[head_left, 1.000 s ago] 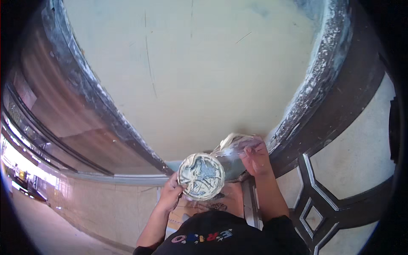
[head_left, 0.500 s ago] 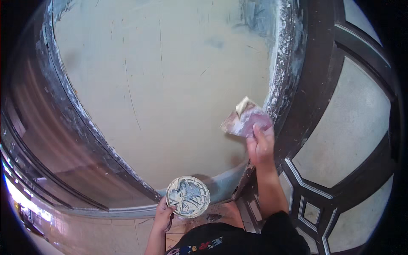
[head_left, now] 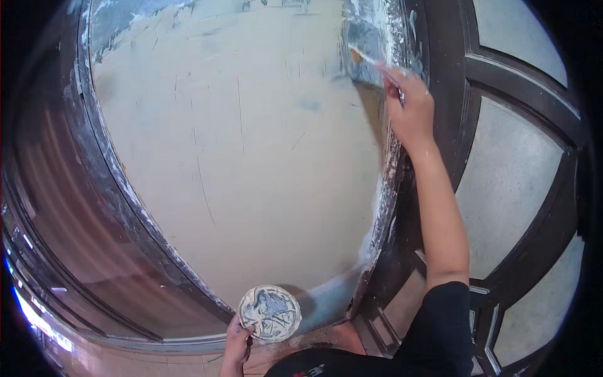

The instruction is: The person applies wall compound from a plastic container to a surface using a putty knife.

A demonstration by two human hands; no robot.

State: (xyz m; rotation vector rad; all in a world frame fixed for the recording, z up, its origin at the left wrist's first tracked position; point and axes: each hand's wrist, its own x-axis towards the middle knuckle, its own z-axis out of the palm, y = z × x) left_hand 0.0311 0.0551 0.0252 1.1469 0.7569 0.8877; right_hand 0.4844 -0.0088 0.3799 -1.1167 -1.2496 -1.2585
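Observation:
My left hand (head_left: pixel 239 339) grips the edge of a round tub or lid (head_left: pixel 269 313) smeared with cream paste, low in the middle. My right hand (head_left: pixel 408 110) is raised to the upper right, closed on a thin scraper (head_left: pixel 377 65), seen edge-on with tan paste on its tip. The scraper is at the right side of a large cream-coated wall panel (head_left: pixel 251 169), beside a grey-blue patch and a rough, white-flecked edge (head_left: pixel 380 213). Whether the blade touches the surface, I cannot tell.
Dark frames border the panel. A brown glossy panel (head_left: pixel 94 213) stands at the left, and a dark lattice with pale inset panels (head_left: pixel 509 182) at the right. Tiled floor (head_left: pixel 176 358) shows along the lower left, below a ledge.
My right hand has risen from low beside the tub to high on the panel's right, turning the scraper edge-on. The view has shifted upward; the tub stays in my left hand.

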